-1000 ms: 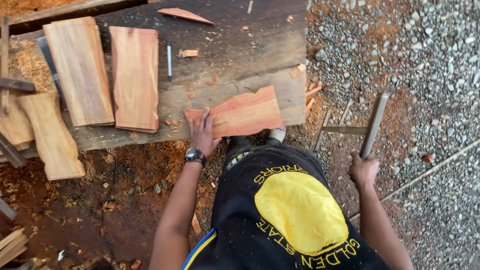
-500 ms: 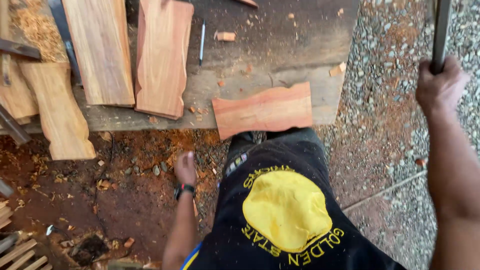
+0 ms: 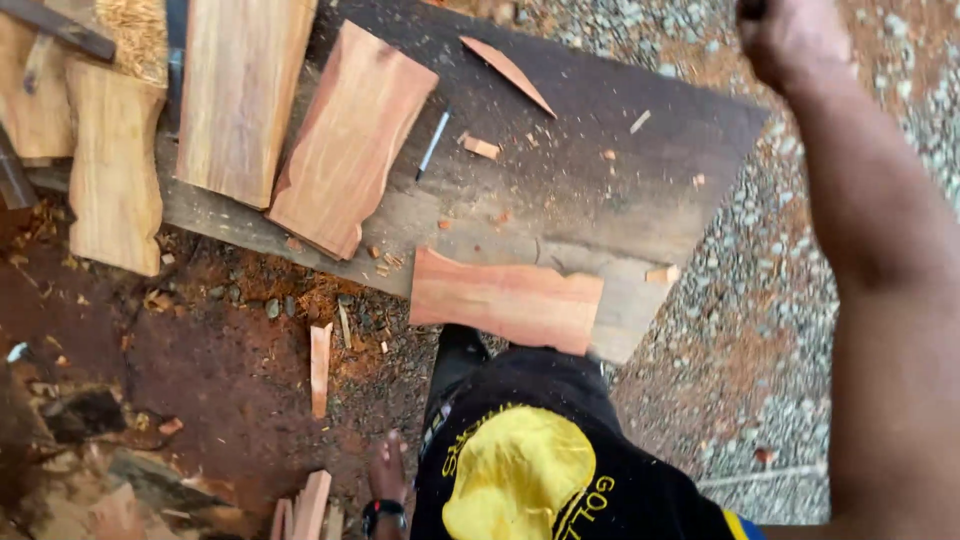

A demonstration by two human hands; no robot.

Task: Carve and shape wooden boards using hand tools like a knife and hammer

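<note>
Lying on dark board (image 3: 640,150): three pale planks (image 3: 240,95), blue pencil (image 3: 432,146), curved offcut (image 3: 508,72); gravel (image 3: 760,360) alongside.

This is an outdoor woodworking yard. Rough reddish planks (image 3: 345,140) lie on a dark, worn tabletop (image 3: 610,150) dusted with chips, with sawdust (image 3: 135,30) heaped at one end, offcuts (image 3: 320,365) on red earth, and grey gravel (image 3: 740,330) beside it.

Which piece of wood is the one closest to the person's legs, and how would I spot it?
Find the big dark board lying flat on the ground. At its near edge, just above the black shorts, lies a flat reddish slab. Unlike the longer planks further left, it lies sideways, alone, with wavy edges.
</note>
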